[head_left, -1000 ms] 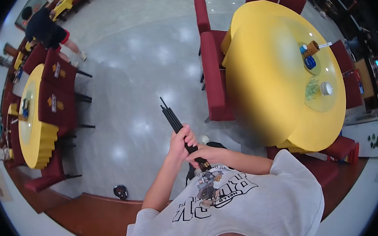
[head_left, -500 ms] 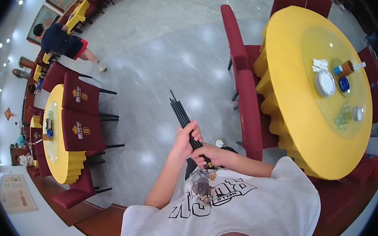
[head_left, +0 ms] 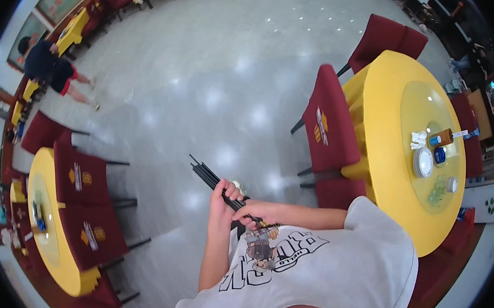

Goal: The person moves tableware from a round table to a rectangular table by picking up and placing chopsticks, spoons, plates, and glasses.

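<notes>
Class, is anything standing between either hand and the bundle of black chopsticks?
Nothing visible is. The left hand and right hand both grip the black chopsticks directly, the right nearer the shirt.

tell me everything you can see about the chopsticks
The chopsticks are a bundle of thin, straight black sticks, perhaps plastic, with gold marks at the near end. Their far tips are uneven, one poking past the rest; the count is unclear. The bundle slants forward and left from in front of the shirt. The left grip wraps it partway along, the right grip closer to the gold end. Any contact with the shirt is unclear.
</notes>
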Demonstrator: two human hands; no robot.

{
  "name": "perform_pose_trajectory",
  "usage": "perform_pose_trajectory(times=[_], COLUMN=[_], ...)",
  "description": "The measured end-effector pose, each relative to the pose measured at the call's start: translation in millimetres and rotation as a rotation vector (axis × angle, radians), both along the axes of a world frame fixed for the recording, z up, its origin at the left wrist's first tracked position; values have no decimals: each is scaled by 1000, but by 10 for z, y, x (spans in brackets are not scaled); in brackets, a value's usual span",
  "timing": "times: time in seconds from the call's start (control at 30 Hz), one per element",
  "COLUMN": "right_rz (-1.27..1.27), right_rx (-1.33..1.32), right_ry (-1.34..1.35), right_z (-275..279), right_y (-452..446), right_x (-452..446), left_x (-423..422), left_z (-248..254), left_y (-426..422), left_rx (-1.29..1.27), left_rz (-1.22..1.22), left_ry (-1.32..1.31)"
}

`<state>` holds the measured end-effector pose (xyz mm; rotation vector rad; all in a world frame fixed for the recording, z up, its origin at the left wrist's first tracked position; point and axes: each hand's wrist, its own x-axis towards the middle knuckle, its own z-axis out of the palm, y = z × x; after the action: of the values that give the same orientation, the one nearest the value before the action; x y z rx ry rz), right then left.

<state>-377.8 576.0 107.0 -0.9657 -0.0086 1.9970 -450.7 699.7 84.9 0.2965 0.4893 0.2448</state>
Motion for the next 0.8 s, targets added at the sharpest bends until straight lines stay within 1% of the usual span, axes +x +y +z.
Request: perform_pose_trajectory(times=[0.07,0.13,0.2,0.23,0.27,0.33,0.4,0.47,0.5,0.57,0.67,0.7,0.73,0.77,0.8], right_rz=[-141,-241,-423,-479,-515,-586,-628,-652,-646,-599,-433,-372,-310,-253,-201], right_rx=[-34,-22,-4,-5,7,69,53,35,66,65,120,156,180,245,246], right_ry=[46,3,23,76,73,68,68,51,-2,36,131,60,-5,2,3], right_z=[103,198,324,387,378,296,249,162,124,98,143,232,281,289,328], right_y=[384,628,828,899,993,1207,1493,1852,2070,2616,3481,3772,4033,4323,4597], right_x=[265,540,825,964,1079,1321,1607,1928,2109,2525,3186,3356,3467,3629,3788], left_x=[440,912,1403,1626,1823,2176,2506,2871,3044,3360,3750,3836,3916,3993,4102], left_z=[130,307,409,460,504,533,479,380,351,373,673,811,875,940,986], left_y=[427,718,970,1037,1131,1326,1608,1913,2145,2655,3513,3778,4023,4281,4529], left_rx=[0,29,20,61,74,104,101,83,117,172,256,249,313,320,325], left_rz=[-165,-288,-467,-528,-594,-652,-685,-683,-651,-553,-400,-356,-293,-240,-189], left_ry=[-45,-46,35,93,136,107,107,97,104,130,186,186,175,203,220])
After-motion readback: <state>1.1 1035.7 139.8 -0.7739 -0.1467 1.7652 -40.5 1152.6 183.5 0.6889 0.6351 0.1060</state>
